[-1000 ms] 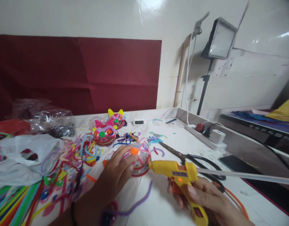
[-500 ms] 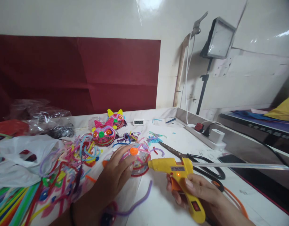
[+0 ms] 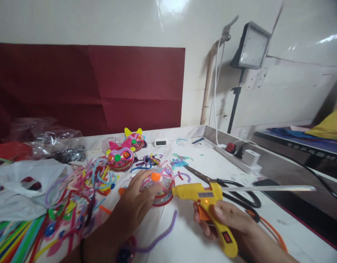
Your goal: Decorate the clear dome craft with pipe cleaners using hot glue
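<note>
My right hand (image 3: 234, 219) grips a yellow hot glue gun (image 3: 201, 193) by its handle, fingers by the orange trigger. A small orange light glows on its body, and a clear glue stick (image 3: 269, 188) juts from its back. The nozzle meets or nearly meets the right edge of a clear round craft piece (image 3: 165, 188) with a red rim, pink strips and an orange disc. My left hand (image 3: 138, 201) holds this piece from its left side, partly covering it. A purple pipe cleaner (image 3: 163, 233) lies in front.
Black-handled scissors (image 3: 218, 182) lie behind the glue gun. Two decorated cat-face pieces (image 3: 120, 157) stand at the back beside a small digital clock (image 3: 160, 143). Loose pipe cleaners (image 3: 72, 190) heap at left. A power strip (image 3: 239, 159) runs along the right edge.
The view has shifted slightly. Both hands, the glue gun and the craft piece keep nearly the same places relative to one another.
</note>
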`<act>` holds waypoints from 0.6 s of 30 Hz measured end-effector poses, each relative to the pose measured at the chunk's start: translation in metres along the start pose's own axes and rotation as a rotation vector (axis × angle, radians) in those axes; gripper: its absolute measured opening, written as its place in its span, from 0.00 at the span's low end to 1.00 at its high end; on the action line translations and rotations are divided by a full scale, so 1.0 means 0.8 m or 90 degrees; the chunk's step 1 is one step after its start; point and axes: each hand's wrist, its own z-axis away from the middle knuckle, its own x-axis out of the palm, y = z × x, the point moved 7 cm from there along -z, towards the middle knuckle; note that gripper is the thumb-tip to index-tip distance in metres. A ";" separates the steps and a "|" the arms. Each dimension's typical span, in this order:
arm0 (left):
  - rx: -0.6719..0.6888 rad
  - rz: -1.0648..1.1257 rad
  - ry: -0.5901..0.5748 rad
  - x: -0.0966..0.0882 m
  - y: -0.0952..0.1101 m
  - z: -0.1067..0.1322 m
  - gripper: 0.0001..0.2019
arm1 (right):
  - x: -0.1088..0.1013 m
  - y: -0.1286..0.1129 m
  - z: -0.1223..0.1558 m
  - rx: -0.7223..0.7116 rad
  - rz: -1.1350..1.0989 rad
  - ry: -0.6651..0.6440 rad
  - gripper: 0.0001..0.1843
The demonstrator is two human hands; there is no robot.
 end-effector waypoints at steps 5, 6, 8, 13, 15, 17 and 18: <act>0.006 -0.013 0.001 -0.001 0.001 -0.001 0.17 | -0.004 0.005 -0.004 0.000 0.005 -0.028 0.23; 0.009 -0.015 -0.008 -0.001 0.001 -0.001 0.17 | -0.005 0.006 -0.004 0.003 0.010 -0.031 0.24; 0.011 -0.019 -0.029 0.000 0.001 0.000 0.17 | -0.005 0.006 -0.003 0.009 0.015 -0.031 0.24; 0.004 -0.019 -0.024 -0.001 0.000 -0.001 0.17 | -0.001 -0.002 0.005 0.011 0.023 0.000 0.24; 0.005 -0.016 -0.019 -0.001 0.000 -0.001 0.16 | 0.000 -0.010 0.012 0.004 0.047 0.016 0.24; 0.002 -0.015 -0.012 -0.001 0.000 -0.002 0.16 | -0.002 -0.017 0.023 -0.008 0.087 0.042 0.25; -0.002 -0.014 -0.005 -0.002 0.000 -0.002 0.16 | -0.006 -0.019 0.030 -0.011 0.116 0.066 0.25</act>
